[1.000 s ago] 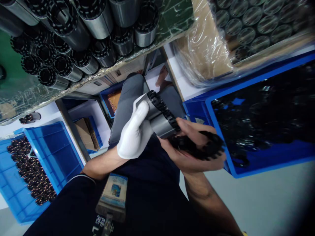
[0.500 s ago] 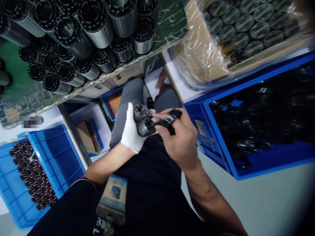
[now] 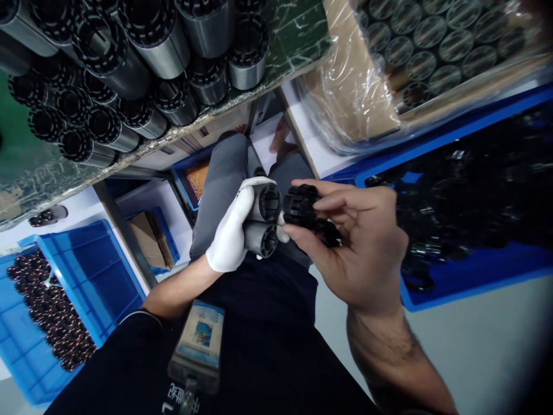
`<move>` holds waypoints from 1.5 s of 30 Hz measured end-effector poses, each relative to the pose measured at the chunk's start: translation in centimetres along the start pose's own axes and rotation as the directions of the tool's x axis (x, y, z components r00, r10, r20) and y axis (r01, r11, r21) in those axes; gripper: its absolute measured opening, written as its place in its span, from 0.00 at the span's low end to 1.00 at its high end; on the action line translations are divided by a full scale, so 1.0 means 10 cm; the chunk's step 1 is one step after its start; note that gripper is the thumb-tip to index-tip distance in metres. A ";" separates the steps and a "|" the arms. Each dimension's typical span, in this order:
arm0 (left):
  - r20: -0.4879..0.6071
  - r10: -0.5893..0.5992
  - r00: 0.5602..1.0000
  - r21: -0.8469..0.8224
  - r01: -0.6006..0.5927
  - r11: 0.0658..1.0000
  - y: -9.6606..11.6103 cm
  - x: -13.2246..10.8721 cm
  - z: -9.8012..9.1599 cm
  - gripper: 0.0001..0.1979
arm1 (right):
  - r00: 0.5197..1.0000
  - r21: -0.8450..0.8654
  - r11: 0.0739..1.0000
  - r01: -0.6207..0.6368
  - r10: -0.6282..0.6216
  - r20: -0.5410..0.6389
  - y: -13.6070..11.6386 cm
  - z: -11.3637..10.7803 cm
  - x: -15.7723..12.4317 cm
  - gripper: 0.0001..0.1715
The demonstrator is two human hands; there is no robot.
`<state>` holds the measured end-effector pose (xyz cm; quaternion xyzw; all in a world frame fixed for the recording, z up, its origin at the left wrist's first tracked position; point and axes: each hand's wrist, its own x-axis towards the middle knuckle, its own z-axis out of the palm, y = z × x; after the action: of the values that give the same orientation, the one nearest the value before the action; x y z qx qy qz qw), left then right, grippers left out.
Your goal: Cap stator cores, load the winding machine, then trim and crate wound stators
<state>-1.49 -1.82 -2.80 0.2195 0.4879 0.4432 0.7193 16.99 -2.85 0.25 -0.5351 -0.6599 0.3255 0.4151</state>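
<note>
My left hand (image 3: 228, 239), in a white glove, is wrapped round two grey metal cylinders lying side by side, an upper one (image 3: 268, 203) and a lower one (image 3: 261, 238). Their open ends face right and show dark slotted insides. My bare right hand (image 3: 363, 253) pinches a black toothed plastic ring (image 3: 299, 205) between thumb and fingers, close to the mouth of the upper cylinder; whether the two touch I cannot tell. Another black plastic piece (image 3: 329, 231) sits deeper in the same hand, partly hidden by the fingers.
Many metal cylinders with black toothed rims (image 3: 149, 43) stand on a green worktop (image 3: 298, 34). At right are a plastic-lined carton (image 3: 358, 98) of cylinders and a blue bin (image 3: 466, 276) of black parts. Lower left, a blue crate (image 3: 103, 271) holds copper-wound parts (image 3: 52, 317).
My right hand has moved right and turned, bringing the black ring upright before the cylinders. My left hand has turned the cylinders so their open ends face right.
</note>
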 end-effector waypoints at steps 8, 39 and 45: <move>0.076 0.191 0.979 0.136 -0.200 0.970 0.04 -0.02 -0.02 0.21 | 0.999 -0.028 0.999 -0.045 0.045 0.002 -0.03 0.07 0.06 0.31; 0.050 0.037 0.998 -0.145 -0.029 0.989 0.01 0.21 -0.09 0.31 | 0.970 0.347 0.916 -0.203 0.237 -0.058 0.06 0.13 -0.15 0.19; -0.104 0.158 0.982 -0.039 -0.163 0.986 0.05 0.16 0.01 0.30 | 0.990 0.222 0.975 0.003 0.028 -0.137 0.02 0.37 -0.19 0.06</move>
<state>-1.43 -0.21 -3.19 0.2185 0.4937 0.5215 0.6607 13.91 -4.59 -1.98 -0.5109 -0.5857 0.3615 0.5150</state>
